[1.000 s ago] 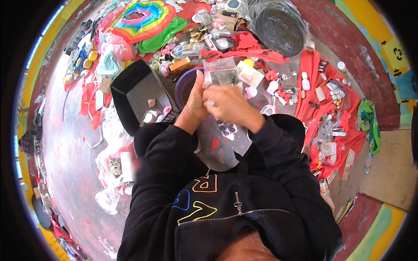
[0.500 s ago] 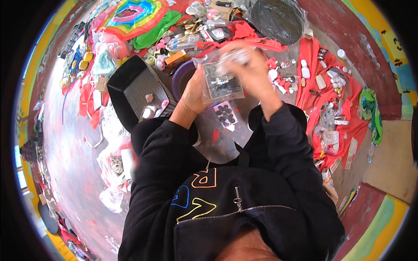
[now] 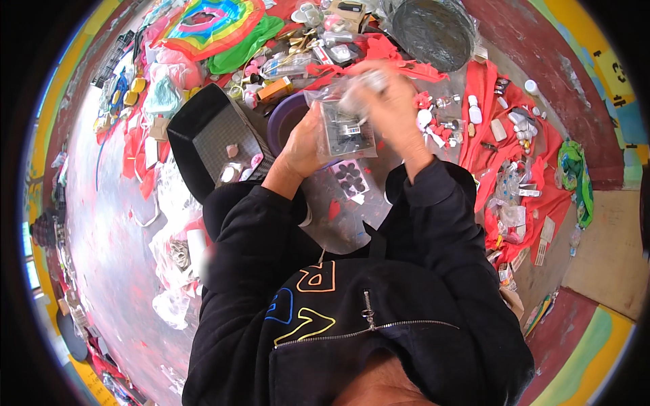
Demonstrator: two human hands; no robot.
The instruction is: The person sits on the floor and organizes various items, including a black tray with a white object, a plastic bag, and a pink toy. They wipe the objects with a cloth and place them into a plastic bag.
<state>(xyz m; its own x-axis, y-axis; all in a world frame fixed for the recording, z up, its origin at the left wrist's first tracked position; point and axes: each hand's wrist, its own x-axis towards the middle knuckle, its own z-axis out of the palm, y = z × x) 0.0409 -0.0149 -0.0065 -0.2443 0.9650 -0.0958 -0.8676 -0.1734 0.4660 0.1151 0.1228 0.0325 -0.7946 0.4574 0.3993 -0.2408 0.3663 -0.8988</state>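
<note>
Both of my hands are raised in front of my chest around a clear plastic bag (image 3: 347, 128) that holds small dark items. My left hand (image 3: 303, 145) grips the bag's left edge. My right hand (image 3: 389, 101) closes on the bag's top right, where the plastic is bunched and blurred. Below the bag, on the floor, lies a small clear packet with dark oval pieces (image 3: 350, 177). Black sleeves cover both forearms.
A black basket (image 3: 203, 135) with a few small items stands to the left, a purple bowl (image 3: 284, 118) behind my left hand. Red cloth (image 3: 487, 128) with several small bottles and packets spreads to the right. A dark round tub (image 3: 433, 30) sits at the top, a rainbow-coloured cloth (image 3: 210, 24) top left.
My hands and the bag have risen and moved away from my chest. The right hand has shifted from the bag's middle up to its top right corner.
</note>
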